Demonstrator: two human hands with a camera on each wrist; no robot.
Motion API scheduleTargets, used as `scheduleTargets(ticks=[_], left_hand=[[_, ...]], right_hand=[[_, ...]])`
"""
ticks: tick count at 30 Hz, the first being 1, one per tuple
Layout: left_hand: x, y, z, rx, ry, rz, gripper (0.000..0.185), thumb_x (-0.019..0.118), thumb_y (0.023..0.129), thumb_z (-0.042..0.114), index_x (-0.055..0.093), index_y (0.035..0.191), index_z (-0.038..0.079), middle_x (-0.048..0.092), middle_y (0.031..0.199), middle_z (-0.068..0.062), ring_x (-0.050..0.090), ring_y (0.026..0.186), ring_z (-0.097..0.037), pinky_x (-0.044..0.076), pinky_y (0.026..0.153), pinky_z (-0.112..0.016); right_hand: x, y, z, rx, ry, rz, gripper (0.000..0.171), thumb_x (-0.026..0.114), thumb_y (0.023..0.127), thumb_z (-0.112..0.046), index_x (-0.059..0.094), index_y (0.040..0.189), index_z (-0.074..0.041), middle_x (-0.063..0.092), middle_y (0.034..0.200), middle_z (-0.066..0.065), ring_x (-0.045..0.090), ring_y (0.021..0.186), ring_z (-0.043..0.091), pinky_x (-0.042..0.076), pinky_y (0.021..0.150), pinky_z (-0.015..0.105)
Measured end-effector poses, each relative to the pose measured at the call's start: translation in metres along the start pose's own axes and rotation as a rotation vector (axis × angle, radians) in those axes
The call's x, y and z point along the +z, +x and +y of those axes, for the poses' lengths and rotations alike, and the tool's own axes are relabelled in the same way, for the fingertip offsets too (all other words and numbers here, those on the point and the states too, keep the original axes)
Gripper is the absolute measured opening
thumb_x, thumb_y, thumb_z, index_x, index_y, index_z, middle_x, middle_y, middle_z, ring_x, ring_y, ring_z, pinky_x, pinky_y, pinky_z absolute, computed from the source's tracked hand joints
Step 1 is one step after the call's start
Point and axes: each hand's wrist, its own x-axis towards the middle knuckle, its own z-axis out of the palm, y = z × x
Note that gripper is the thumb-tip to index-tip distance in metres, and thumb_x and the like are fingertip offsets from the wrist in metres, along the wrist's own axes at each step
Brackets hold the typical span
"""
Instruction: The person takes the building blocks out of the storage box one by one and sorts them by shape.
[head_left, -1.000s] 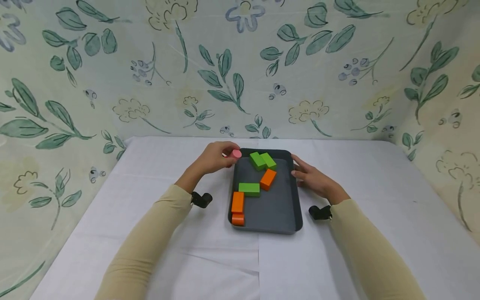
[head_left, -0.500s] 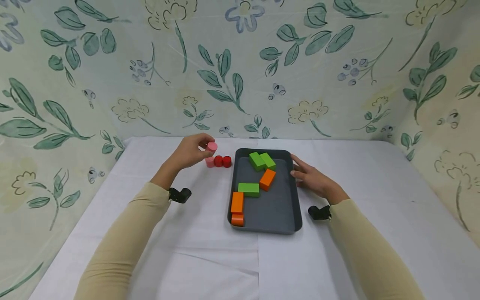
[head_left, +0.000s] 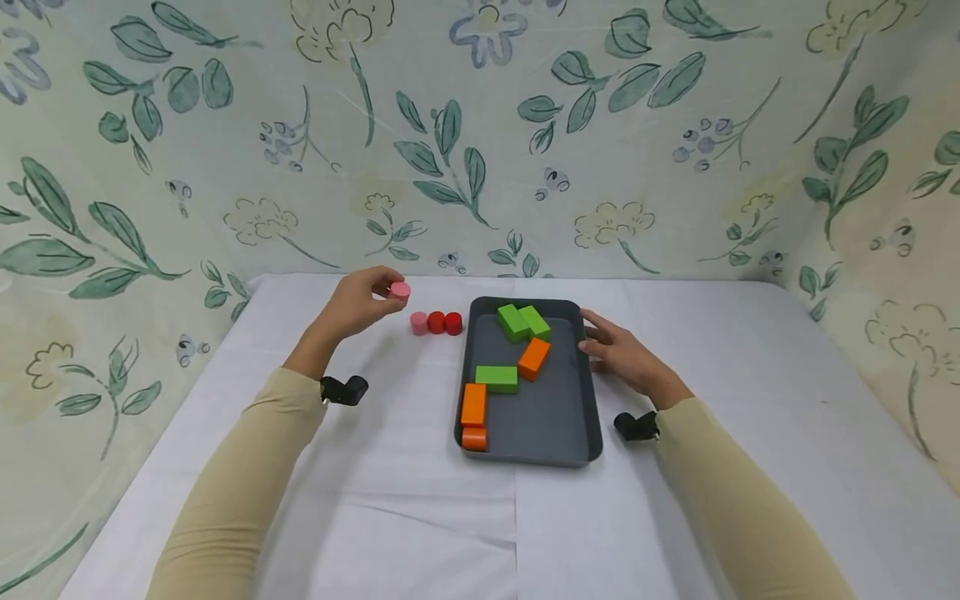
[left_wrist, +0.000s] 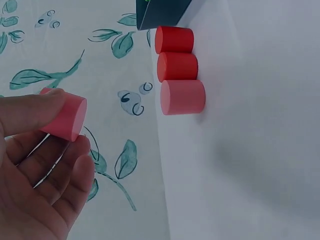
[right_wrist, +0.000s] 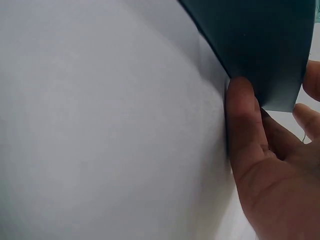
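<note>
Left hand (head_left: pixel 358 302), head view: raised above the white table (head_left: pixel 420 517), left of the tray, pinching a pink cylinder (head_left: pixel 400 291) between thumb and fingertips. A row of three cylinders lies on the table just left of the tray (head_left: pixel 540 446): one pink (head_left: pixel 419 323), two red (head_left: pixel 445 322). Right hand (head_left: pixel 618 354): fingers rest against the tray's right rim. The tray holds three green blocks (head_left: pixel 524 322) and three orange pieces (head_left: pixel 474 404).

Left wrist view: the thumb (left_wrist: pixel 30 111) and fingers grip the pink cylinder (left_wrist: pixel 65 117) clear of the surface, apart from the row of three (left_wrist: pixel 178 75).

Right wrist view: the thumb (right_wrist: pixel 243 130) presses the tray (right_wrist: pixel 255 45) edge; the fingers curl at its corner.
</note>
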Motion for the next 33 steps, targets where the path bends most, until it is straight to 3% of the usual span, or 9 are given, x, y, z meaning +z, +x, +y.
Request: scheduleTargets(ticks=[12,25,33], left_hand=[[0.015,0.0,-0.038,-0.177,-0.034,-0.015,0.044,0.067,0.094,0.022,0.055,0.134,0.008,0.061,0.128,-0.015,0.055,0.12,-0.032,0.052,0.102,-0.046],[0.038,0.004,-0.056,-0.246,-0.08,-0.04,0.042,0.064,0.094,0.019,0.056,0.134,0.008,0.059,0.133,-0.016,0.055,0.121,-0.032,0.05,0.105,-0.045],[0.047,0.011,-0.06,-0.284,-0.103,-0.035,0.045,0.068,0.093,0.021,0.056,0.135,0.007,0.058,0.134,-0.016,0.054,0.123,-0.033,0.049,0.107,-0.045]], right_hand=[[-0.001,0.002,-0.001,0.035,0.006,-0.017,0.073,0.048,0.103,-0.021,0.003,0.16,-0.034,0.012,0.167,0.02,0.032,0.146,0.042,0.036,0.116,0.055],[-0.001,-0.002,-0.001,0.035,0.015,-0.027,0.074,0.047,0.104,-0.022,0.0,0.159,-0.036,0.011,0.167,0.02,0.03,0.147,0.042,0.034,0.118,0.056],[-0.001,-0.002,0.0,0.034,0.006,-0.034,0.074,0.047,0.104,-0.022,0.0,0.159,-0.037,0.01,0.167,0.019,0.029,0.148,0.043,0.033,0.118,0.057]])
